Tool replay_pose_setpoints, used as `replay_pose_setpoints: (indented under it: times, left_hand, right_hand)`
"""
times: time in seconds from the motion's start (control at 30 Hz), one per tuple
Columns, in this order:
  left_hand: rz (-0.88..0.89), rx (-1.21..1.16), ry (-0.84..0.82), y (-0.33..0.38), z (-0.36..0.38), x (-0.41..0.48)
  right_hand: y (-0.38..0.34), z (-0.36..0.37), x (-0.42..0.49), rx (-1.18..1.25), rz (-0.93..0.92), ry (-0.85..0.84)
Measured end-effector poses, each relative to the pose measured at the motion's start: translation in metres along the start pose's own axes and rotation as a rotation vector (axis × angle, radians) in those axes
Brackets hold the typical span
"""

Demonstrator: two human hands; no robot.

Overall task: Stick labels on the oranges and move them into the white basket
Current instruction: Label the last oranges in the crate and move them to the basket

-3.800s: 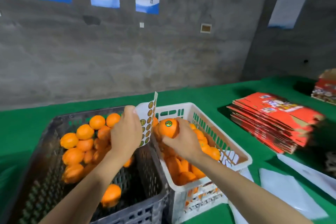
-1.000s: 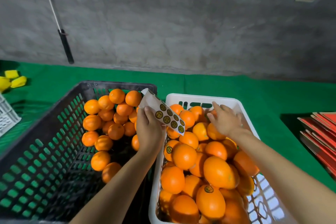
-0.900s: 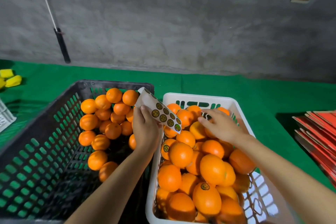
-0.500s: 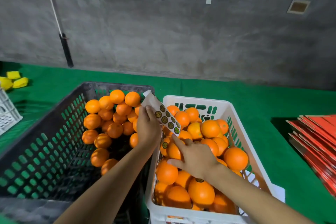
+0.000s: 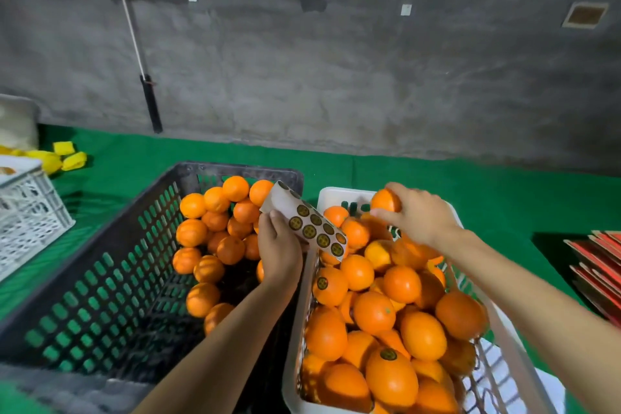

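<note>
A white basket [image 5: 336, 193] on the right is heaped with oranges [image 5: 373, 312], some bearing round dark labels. To its left a black crate [image 5: 100, 279] holds several unlabelled oranges [image 5: 215, 228]. My left hand [image 5: 279, 252] hovers between the two containers and pinches a label sheet [image 5: 309, 225] with rows of round stickers. My right hand [image 5: 420, 215] is over the far end of the white basket, its fingers curled round one orange [image 5: 383, 200].
Both containers stand on a green cloth-covered table [image 5: 437, 185] against a grey concrete wall. A white crate [image 5: 27, 212] and yellow items [image 5: 64, 156] lie at the far left. A stack of red cartons [image 5: 598, 265] sits at the right edge.
My right hand has gone from the near middle of the white basket to its far end and now grips an orange. The left hand still holds the label sheet in the same place.
</note>
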State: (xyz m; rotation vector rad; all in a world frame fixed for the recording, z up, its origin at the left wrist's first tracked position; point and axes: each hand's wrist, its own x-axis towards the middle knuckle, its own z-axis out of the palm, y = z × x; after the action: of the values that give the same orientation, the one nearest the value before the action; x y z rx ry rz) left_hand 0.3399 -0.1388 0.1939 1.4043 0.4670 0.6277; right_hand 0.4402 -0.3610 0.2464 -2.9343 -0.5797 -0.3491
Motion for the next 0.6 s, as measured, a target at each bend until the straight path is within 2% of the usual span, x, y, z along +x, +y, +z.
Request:
replay_pose_setpoints:
  times: [0.07, 0.13, 0.2, 0.27, 0.4, 0.47, 0.6]
  left_hand:
    - [0.010, -0.006, -0.012, -0.002, 0.001, 0.000]
    - [0.017, 0.006, -0.033, -0.005, 0.002, -0.001]
    - [-0.007, -0.021, -0.060, -0.003, 0.003, -0.001]
    - [-0.050, -0.023, -0.099, 0.002, 0.002, 0.002]
    - [-0.113, -0.073, -0.090, 0.026, -0.013, 0.014]
    - [-0.108, -0.119, -0.105, 0.044, -0.030, 0.026]
    - [-0.037, -0.145, -0.246, 0.074, -0.075, 0.053]
  right_hand:
    - [0.018, -0.002, 0.019, -0.153, -0.025, -0.047]
    - [0.030, 0.008, 0.028, -0.276, -0.038, -0.172]
    - [0.029, 0.024, 0.030, -0.276, 0.004, -0.226]
    - [0.015, 0.032, 0.030, -0.206, 0.045, -0.174]
    - [-0.034, 0.013, 0.025, 0.046, -0.030, -0.038]
    - [-0.062, -0.004, 0.013, 0.199, -0.074, 0.024]
    - [-0.126, -0.032, -0.011, 0.308, -0.171, 0.148]
